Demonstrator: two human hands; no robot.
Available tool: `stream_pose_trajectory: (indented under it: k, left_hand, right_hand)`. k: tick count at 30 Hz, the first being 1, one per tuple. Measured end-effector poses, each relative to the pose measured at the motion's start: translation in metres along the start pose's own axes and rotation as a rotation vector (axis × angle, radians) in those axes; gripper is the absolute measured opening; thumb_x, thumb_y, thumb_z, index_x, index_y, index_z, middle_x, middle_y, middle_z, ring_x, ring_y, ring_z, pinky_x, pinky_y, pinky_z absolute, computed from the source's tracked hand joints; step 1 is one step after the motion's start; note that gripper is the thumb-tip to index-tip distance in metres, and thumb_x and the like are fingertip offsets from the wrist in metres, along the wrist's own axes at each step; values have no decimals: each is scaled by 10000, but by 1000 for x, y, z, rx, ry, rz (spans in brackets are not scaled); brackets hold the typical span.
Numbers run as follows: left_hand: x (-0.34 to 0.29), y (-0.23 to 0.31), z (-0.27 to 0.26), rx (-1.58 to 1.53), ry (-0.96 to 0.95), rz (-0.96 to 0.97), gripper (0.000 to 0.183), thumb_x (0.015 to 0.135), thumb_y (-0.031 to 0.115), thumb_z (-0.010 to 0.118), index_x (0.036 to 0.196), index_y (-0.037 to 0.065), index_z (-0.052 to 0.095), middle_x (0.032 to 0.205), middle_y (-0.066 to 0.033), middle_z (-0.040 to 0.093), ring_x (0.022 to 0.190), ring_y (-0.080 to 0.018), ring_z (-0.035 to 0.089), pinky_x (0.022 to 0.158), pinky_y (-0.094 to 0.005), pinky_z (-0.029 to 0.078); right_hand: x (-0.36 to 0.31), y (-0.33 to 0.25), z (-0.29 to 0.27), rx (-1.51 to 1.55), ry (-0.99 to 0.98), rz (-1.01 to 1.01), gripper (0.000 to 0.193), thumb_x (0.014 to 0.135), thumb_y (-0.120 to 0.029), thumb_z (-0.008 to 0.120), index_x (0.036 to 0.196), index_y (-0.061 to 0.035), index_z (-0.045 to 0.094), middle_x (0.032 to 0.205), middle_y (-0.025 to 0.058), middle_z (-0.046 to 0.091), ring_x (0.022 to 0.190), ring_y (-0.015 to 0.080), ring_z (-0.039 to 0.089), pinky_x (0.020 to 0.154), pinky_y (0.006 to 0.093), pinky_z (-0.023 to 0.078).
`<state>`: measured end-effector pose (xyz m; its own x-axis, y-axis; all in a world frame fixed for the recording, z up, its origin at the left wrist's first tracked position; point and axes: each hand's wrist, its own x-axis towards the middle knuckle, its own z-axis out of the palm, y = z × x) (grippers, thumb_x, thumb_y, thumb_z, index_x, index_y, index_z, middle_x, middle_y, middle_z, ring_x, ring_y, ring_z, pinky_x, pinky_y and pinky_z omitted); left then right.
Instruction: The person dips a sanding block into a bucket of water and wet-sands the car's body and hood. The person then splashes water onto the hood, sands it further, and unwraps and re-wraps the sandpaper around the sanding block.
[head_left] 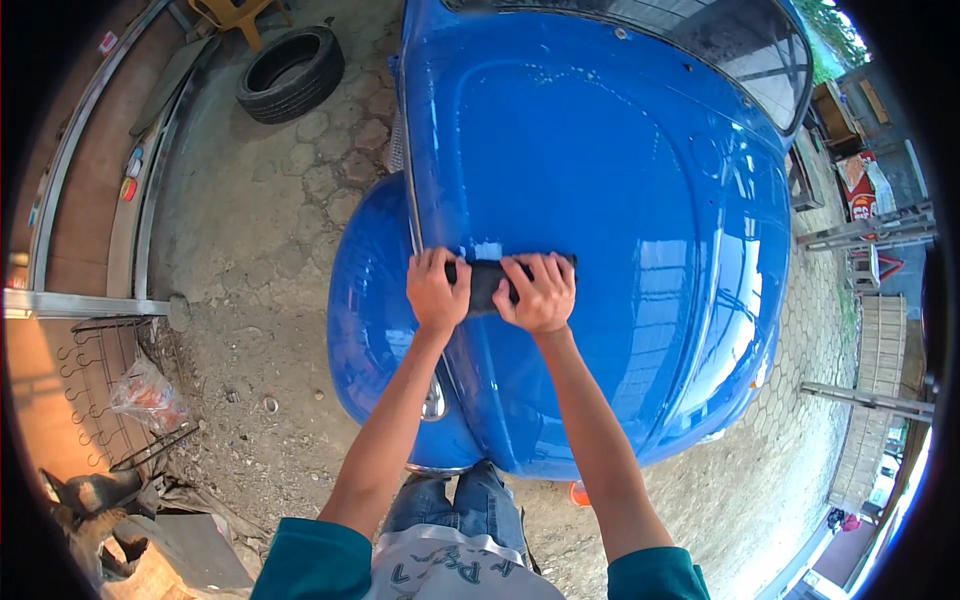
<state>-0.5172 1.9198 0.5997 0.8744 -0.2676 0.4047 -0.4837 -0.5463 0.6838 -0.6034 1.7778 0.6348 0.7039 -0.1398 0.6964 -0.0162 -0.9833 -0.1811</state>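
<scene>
A glossy blue car (620, 180) fills the middle of the view, its rounded bonnet facing me. Both hands press a dark flat pad or cloth (488, 283) against the bonnet near its left seam. My left hand (437, 290) grips the pad's left end. My right hand (540, 292) lies over its right part, fingers curled on top. Only the pad's middle and right edge show between and beyond the fingers. The left front wing (370, 310) bulges just left of my hands.
A loose black tyre (291, 72) lies on the cracked concrete ground at upper left. A wire rack (120, 400) with a plastic bag stands at lower left. Wooden fencing and benches (880, 340) line the right side. The windscreen (740, 40) is at the top.
</scene>
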Motion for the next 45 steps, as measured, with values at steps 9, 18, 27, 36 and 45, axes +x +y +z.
stream_pose_trajectory:
  k: [9, 18, 27, 36, 45]
  left_hand:
    - [176, -27, 45, 174, 23, -53, 229, 900, 273, 590, 844, 59, 649, 891, -131, 677, 879, -377, 621, 778, -478, 513]
    - [333, -53, 84, 264, 26, -1, 307, 926, 295, 530, 901, 37, 694, 972, -159, 709, 943, -383, 643, 825, -503, 532]
    - [416, -69, 98, 288, -48, -67, 382, 983, 342, 463, 1059, 51, 698, 1083, -180, 707, 1018, -420, 650, 885, -521, 513]
    - [327, -99, 76, 302, -46, -20, 369, 990, 277, 437, 930, 3, 678, 985, -206, 707, 963, -425, 647, 866, -521, 530]
    - [97, -100, 14, 246, -232, -183, 328, 1032, 269, 364, 977, 33, 585, 1040, -195, 653, 968, -439, 590, 839, -554, 499]
  right_hand:
    - [152, 59, 100, 31, 46, -59, 188, 736, -253, 657, 858, -125, 720, 793, 60, 633, 774, 251, 624, 788, 418, 474]
    - [272, 107, 189, -39, 79, -41, 189, 770, -259, 631, 862, -137, 743, 784, 58, 665, 765, 243, 640, 743, 408, 468]
    - [331, 125, 240, -123, 162, -37, 193, 763, -276, 637, 852, -139, 741, 797, 73, 669, 799, 248, 645, 754, 418, 478]
    - [275, 77, 205, 58, 17, -58, 189, 771, -302, 657, 829, -133, 716, 795, 71, 602, 824, 247, 597, 804, 423, 448]
    - [110, -11, 103, 158, -193, -98, 193, 760, -287, 636, 840, -115, 670, 813, 78, 592, 871, 265, 603, 877, 421, 442]
